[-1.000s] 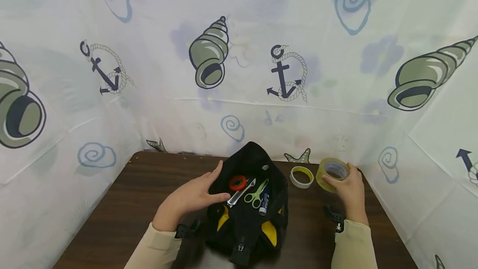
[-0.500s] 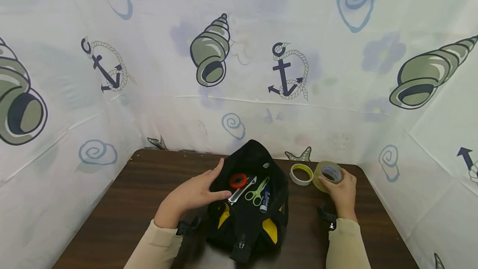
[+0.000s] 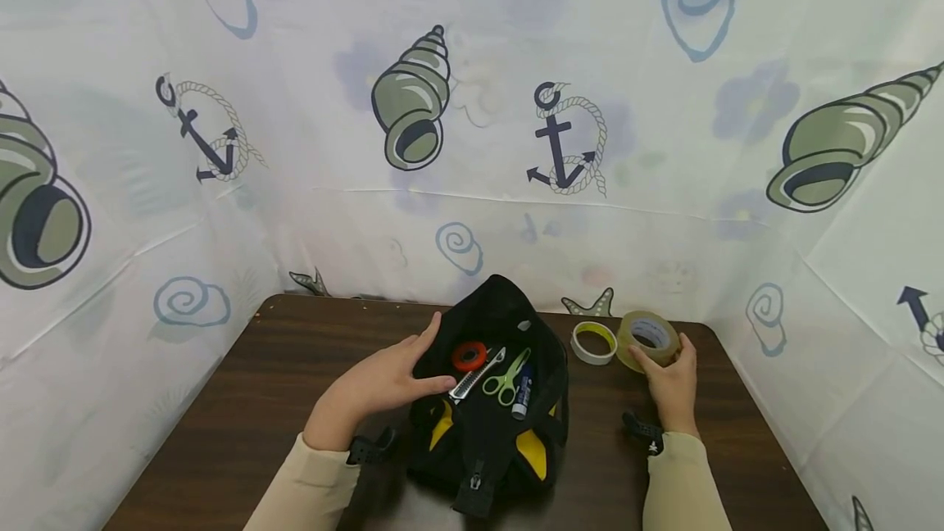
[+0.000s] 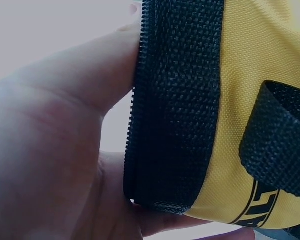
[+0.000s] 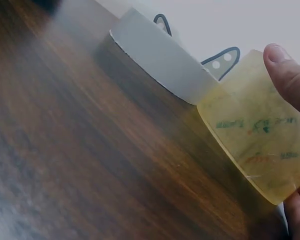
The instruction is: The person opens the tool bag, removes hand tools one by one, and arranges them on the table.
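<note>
A black and yellow bag point(image 3: 501, 301) stands with its mouth wide. Inside it lie a red tape roll point(image 3: 457, 357), a utility knife point(image 3: 474, 377), green-handled scissors point(image 3: 509, 383) and a glue stick point(image 3: 521, 398). My left hand point(image 3: 379, 377) grips the bag's left rim, thumb inside the mouth; the left wrist view shows the zipper edge point(image 4: 135, 135) between thumb and fingers. At the back right, my right hand point(image 3: 674, 388) holds a wide roll of yellowish clear packing tape point(image 5: 255, 135) between thumb and fingers. Beside that roll sits a narrower white tape roll point(image 5: 155, 55).
All of this is on a dark wood-grain table point(image 3: 310, 351) with rounded back corners. White cloth point(image 3: 324, 236) printed with shells and anchors hangs behind and along both sides.
My right hand has shifted left with the packing tape, bringing it closer to the white tape roll. The left hand keeps its hold on the bag's rim.
</note>
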Available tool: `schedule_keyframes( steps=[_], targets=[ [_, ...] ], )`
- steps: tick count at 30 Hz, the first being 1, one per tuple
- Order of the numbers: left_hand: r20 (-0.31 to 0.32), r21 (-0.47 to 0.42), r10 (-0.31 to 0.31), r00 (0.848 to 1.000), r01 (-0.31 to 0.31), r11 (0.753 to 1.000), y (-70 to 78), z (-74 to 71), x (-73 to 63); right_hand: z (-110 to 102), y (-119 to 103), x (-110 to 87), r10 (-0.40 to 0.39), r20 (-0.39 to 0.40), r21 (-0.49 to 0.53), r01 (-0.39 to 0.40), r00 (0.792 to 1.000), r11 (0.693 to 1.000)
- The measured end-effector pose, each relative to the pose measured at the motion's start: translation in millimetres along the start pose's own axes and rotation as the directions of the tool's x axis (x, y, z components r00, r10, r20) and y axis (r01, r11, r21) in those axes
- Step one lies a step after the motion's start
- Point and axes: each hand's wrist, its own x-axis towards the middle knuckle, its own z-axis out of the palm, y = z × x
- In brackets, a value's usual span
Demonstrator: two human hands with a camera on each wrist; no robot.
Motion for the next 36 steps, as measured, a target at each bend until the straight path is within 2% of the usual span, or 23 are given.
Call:
schedule_keyframes(
  steps=[10, 20, 23, 27, 31, 36],
  targets=[
    [0.001, -0.01, 0.0, 1.0, 0.0, 1.0, 0.6, -1.5, -1.5, -1, -5, 3.3, 0.012, 0.109, 0.06, -0.018, 0.994, 0.998],
    [0.0, -0.017, -0.006, 1.0, 0.006, 1.0, -0.4, -0.8, -2.2, -1, -7, 1.4, 0.036, 0.127, 0.128, -0.053, 0.991, 0.99],
    [0.004, -0.011, -0.007, 1.0, 0.007, 1.0, -0.6, 0.2, -1.7, -4, -9, 1.0, 0.033, 0.143, 0.091, -0.047, 0.989, 0.995],
    [0.007, -0.001, -0.006, 1.0, 0.006, 1.0, 0.3, 0.8, -0.5, -10, -19, 2.0, 0.042, 0.16, -0.042, -0.036, 0.986, 0.998],
    [0.004, -0.001, -0.001, 1.0, 0.001, 1.0, 1.4, -0.2, 0.1, -18, -37, 3.0, 0.056, 0.18, -0.142, -0.031, 0.982, 0.989],
    [0.005, -0.002, 0.003, 1.0, -0.003, 1.0, 0.0, -0.9, 0.1, -27, -66, 2.5, 0.048, 0.192, -0.182, -0.013, 0.98, 0.983]
  ],
)
